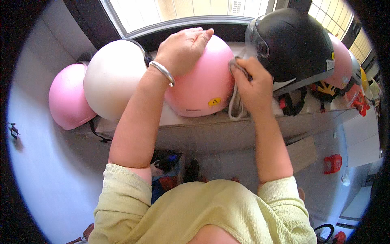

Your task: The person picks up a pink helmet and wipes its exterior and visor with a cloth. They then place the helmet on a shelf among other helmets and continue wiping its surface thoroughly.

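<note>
A glossy pink helmet (199,87) with a round yellow sticker sits on the window ledge in front of me. My left hand (183,46) lies flat over its top left, fingers stretched toward the window. At its right side, my right hand (254,83) grips a grey cloth (235,107), which hangs down beside the shell. Close to the left forearm stands a cream-white helmet (113,79), with a smaller pink helmet (69,97) beyond it. A black helmet (292,42) with a clear visor stands just right of the cloth.
Behind the helmets is a window frame (195,22). Further right on the ledge (142,130) are another pink helmet (341,61), a red package (357,99) and dangling straps. Below, a dark bag (166,162) stands near my body, and a red object (333,164) is at lower right.
</note>
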